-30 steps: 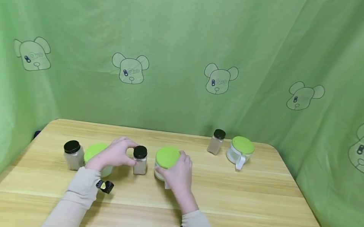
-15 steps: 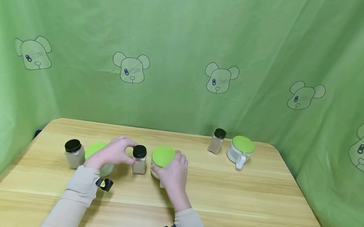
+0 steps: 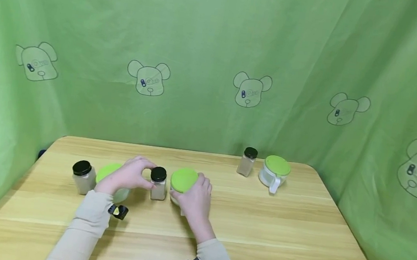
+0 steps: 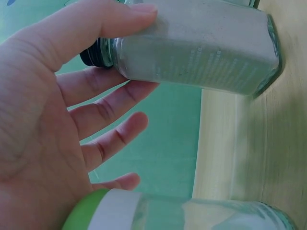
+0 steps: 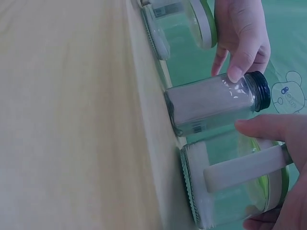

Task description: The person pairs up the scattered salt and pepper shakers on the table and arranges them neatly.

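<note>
My left hand [image 3: 128,177] pinches a square glass jar [image 3: 158,190] with a black lid between thumb and fingers. The jar stands upright on the table and holds a pale grey powder, seen close up in the left wrist view. Just to its right, my right hand [image 3: 197,196] grips a round glass seasoning pot [image 3: 184,180] with a green lid, thumb on its left side and fingers round the far right. The pot's white handle [image 5: 244,167] points toward me, and white contents line its bottom. Only a narrow gap separates jar and pot.
A second green-lidded pot [image 3: 109,170] stands partly hidden under my left wrist, beside another black-lidded jar [image 3: 84,178] on the left. At the back right of the wooden table [image 3: 277,240] are a black-lidded jar [image 3: 246,165] and a green-lidded pot [image 3: 274,173]. Green curtains surround the table.
My right hand has slid the green-lidded pot a little leftward, closer to the black-lidded jar. The left hand has stayed almost still, holding its jar.
</note>
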Demonstrator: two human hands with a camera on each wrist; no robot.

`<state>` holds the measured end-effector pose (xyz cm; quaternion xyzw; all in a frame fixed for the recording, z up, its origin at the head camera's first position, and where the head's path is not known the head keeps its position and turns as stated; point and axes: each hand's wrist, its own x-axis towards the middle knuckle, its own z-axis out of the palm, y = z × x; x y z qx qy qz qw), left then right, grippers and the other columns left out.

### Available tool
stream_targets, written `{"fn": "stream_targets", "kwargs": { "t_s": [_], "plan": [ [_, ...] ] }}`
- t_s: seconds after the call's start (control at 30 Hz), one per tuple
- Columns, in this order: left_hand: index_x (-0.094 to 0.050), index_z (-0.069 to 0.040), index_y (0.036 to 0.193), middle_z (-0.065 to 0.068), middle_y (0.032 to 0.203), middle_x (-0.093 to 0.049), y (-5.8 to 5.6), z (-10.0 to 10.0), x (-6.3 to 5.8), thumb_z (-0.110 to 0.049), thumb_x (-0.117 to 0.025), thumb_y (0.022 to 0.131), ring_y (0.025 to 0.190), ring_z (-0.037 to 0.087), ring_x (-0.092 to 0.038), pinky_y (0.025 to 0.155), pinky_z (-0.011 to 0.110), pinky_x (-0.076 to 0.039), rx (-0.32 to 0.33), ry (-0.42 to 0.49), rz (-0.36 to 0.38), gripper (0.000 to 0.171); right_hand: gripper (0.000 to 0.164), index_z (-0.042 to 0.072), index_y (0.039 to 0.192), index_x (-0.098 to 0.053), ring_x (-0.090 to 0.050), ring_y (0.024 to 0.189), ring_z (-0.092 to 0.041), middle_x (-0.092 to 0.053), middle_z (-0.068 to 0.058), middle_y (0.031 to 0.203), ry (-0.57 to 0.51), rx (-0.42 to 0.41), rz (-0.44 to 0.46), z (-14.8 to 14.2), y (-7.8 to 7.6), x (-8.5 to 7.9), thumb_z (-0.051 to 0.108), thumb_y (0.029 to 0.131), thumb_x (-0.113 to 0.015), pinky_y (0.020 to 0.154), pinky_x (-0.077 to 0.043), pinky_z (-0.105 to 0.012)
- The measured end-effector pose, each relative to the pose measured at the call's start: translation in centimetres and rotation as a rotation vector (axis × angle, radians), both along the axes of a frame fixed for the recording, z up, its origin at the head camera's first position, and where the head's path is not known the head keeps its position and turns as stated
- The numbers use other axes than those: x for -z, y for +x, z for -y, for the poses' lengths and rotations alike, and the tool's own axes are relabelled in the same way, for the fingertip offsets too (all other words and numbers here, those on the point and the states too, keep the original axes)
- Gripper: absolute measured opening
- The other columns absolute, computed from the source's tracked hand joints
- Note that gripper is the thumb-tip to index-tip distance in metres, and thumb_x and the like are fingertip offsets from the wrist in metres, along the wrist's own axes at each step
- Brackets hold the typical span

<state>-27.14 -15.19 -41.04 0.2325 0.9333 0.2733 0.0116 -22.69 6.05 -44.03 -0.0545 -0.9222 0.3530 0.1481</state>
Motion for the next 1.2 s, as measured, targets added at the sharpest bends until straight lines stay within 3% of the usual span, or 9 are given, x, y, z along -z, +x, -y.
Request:
{"fn": "stream_targets", "kwargs": {
  "t_s": [1.2],
  "plan": [
    [-0.062,-0.002,0.125,0.018,0.129,-0.063,0.16,0.05,0.06,-0.028,-0.079,0.071,0.123,0.038,-0.050,0.109,0.061,-0.031,0.028,-0.007,-0.018,0.062,0.099,-0.001,0.136,-0.037,-0.045,0.117,-0.035,-0.048,-0.021,0.126,0.047,0.013,0.046,0.41,0.59,0.30,0.043,0.063,-0.088,0.096,-0.048,-0.050]
  ]
}}
